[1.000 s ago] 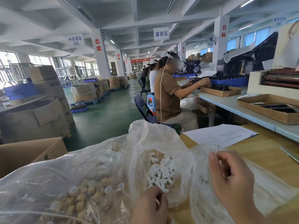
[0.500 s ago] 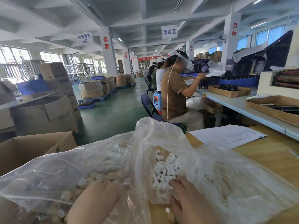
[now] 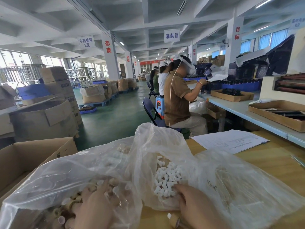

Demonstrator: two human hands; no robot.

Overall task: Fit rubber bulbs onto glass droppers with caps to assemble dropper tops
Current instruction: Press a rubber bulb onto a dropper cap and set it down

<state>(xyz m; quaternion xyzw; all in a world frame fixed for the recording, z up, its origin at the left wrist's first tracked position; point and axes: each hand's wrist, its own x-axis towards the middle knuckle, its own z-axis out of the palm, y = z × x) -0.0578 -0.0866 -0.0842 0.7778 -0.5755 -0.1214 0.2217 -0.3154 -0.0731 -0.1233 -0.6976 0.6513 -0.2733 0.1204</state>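
Clear plastic bags (image 3: 165, 142) crowd the wooden table (image 3: 277, 162). Left hand (image 3: 92, 207) lies among tan caps (image 3: 115, 190) in one bag; right hand (image 3: 196, 209) touches white rubber bulbs (image 3: 165, 179) in the next. Whether either hand's fingers grip anything cannot be told.

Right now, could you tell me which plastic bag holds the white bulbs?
The middle bag, its white bulbs beside the right hand; the left bag holds tan caps.
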